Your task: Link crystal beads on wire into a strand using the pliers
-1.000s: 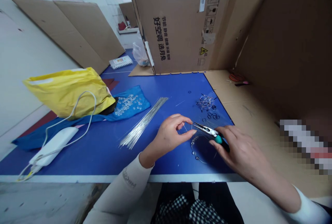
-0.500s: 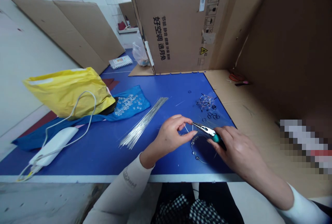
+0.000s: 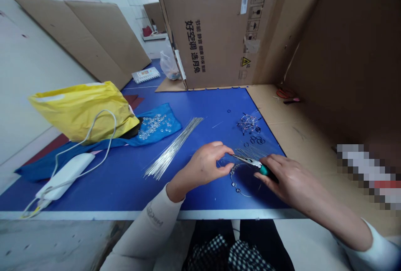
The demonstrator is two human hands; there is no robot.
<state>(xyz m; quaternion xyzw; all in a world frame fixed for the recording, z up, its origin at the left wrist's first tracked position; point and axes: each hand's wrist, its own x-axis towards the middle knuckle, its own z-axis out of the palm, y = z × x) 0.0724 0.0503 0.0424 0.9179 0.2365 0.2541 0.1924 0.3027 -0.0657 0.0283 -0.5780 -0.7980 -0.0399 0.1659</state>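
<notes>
My right hand (image 3: 290, 181) grips needle-nose pliers (image 3: 252, 162) with a green and black handle, jaws pointing left. The pliers' tip meets the index fingertip of my left hand (image 3: 206, 163). My left thumb and index finger form a loop about a thin wire (image 3: 222, 163), of which little shows; the other fingers are curled. Just below the pliers, a curved wire strung with clear beads (image 3: 234, 184) lies on the blue table. Several loose thin wires (image 3: 250, 152) lie behind the pliers.
A bundle of straight silver wires (image 3: 173, 149) lies left of my hands. Clear beads (image 3: 155, 124) rest on blue cloth beside a yellow bag (image 3: 84, 112). Black rings (image 3: 257, 139) and a tangled beaded wire cluster (image 3: 248, 123) lie behind my right hand. A white power strip (image 3: 65, 177) sits left. Cardboard (image 3: 219, 32) stands behind.
The pliers and my right hand have shifted slightly right and down. My left thumb has drawn back a little, and the wire loop between the fingers shows less clearly.
</notes>
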